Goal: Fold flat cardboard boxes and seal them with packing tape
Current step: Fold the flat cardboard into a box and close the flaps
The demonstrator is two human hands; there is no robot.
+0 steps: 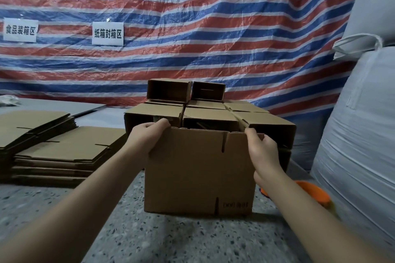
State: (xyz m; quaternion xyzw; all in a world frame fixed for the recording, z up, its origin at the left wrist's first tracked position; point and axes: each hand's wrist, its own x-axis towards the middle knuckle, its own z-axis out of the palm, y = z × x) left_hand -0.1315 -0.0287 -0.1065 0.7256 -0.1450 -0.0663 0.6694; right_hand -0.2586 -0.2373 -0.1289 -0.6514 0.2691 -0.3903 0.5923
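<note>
Here the flat cardboard box [198,173] stood upright on its lower edge on the speckled floor [149,237], its broad face toward the person and its long axis running left to right between the two hands. The left hand [147,136] gripped the top left corner, fingers [158,125] curled over the upper edge; the right hand [261,147] pinched the top right corner, thumb on the near face. Both hands sat about equally near, one at each end, so the next move, I judge, turned on pushing those corners toward or past each other to spring the sleeve open into a square tube.

Directly behind it, close or touching, stood a stack of folded boxes [209,117], lying on their sides with open mouths toward the camera; what they held was too dark to tell. To the left lay piles of flat box blanks [64,147]. An orange object [314,194], blurred and possibly the tape dispenser, lay low by the right forearm. A large white sack [359,134] filled the right side, and a striped tarpaulin [192,17] hung behind with two paper signs [108,33].
</note>
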